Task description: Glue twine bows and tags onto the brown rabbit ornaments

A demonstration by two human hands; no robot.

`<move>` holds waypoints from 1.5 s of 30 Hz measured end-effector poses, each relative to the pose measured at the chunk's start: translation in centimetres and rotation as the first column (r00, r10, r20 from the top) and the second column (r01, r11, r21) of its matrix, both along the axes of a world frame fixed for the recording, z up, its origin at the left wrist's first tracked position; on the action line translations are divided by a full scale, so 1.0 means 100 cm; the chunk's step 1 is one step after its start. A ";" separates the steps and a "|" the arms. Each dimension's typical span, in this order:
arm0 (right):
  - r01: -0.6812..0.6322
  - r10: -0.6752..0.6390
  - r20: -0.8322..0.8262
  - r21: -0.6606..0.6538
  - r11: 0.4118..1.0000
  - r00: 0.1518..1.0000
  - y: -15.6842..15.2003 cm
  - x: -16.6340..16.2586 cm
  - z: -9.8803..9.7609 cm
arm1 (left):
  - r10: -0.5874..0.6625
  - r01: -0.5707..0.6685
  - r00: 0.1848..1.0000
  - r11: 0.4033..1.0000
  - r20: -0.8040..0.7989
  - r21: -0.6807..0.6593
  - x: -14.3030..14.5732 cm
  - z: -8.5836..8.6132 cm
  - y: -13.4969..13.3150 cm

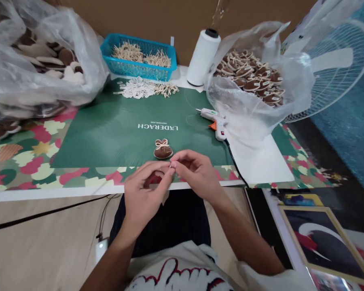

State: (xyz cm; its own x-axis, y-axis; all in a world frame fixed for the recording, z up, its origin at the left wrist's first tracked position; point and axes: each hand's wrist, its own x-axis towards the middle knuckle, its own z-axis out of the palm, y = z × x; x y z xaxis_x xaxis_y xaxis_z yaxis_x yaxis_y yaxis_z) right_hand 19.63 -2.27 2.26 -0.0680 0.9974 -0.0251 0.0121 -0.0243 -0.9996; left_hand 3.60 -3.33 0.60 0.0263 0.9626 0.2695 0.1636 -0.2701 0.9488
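My left hand and my right hand meet at the table's front edge, fingertips touching. Both are closed in a pinch around something tiny and pale, mostly covered by the fingers, so I cannot make out its kind. Just beyond the fingertips lies a small brown felt bunny-shaped piece with a cream string bow, flat on the green mat. Farther back on the mat are a pile of small white tags and some cream string bows.
A glue gun lies right, its cord running over the front edge. Behind stand a blue basket of bows and a white thread cone. Plastic bags of brown pieces, one left, one right, flank the mat; a fan stands far right.
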 end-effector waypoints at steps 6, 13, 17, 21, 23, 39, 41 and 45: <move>0.035 -0.043 0.178 0.048 0.998 0.983 -0.009 0.008 -0.009 | -0.075 0.089 0.980 0.994 -0.185 0.067 -0.007 -0.004 0.007; 0.050 -0.118 0.310 0.218 0.975 0.943 0.026 0.018 -0.007 | 0.162 -0.072 0.920 0.965 -0.357 0.252 -0.006 -0.003 0.029; 0.123 -0.171 0.251 0.195 0.973 0.953 0.033 0.011 -0.021 | 0.161 -0.091 0.864 0.982 -0.476 0.167 -0.003 -0.008 0.037; 0.099 -0.153 0.269 0.204 0.974 0.951 0.031 0.011 -0.024 | 0.155 -0.085 0.828 0.985 -0.539 0.153 0.000 -0.012 0.039; 0.086 -0.144 0.280 0.210 0.974 0.949 0.031 0.011 -0.025 | 0.161 -0.093 0.826 0.984 -0.540 0.152 0.002 -0.012 0.040; 0.037 -0.424 0.567 0.568 0.822 0.706 0.000 0.002 -0.034 | 0.181 -0.089 0.827 0.977 -0.531 0.195 0.003 -0.017 0.039; -0.071 -0.377 0.667 0.542 0.837 0.642 -0.003 0.000 -0.036 | 0.183 -0.084 0.831 0.975 -0.525 0.206 0.003 -0.017 0.039; -0.138 -0.336 0.775 0.473 0.870 0.535 -0.003 -0.004 -0.036 | 0.194 -0.083 0.835 0.970 -0.516 0.230 0.001 -0.018 0.039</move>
State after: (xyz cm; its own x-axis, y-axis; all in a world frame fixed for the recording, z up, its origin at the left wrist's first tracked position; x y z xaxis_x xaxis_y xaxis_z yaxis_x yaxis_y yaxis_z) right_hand 19.18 -2.53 -1.31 -0.1532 0.9000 0.4082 0.8433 0.3344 -0.4208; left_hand 3.73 0.56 -1.20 0.0885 0.8985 0.4299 0.6756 -0.3712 0.6369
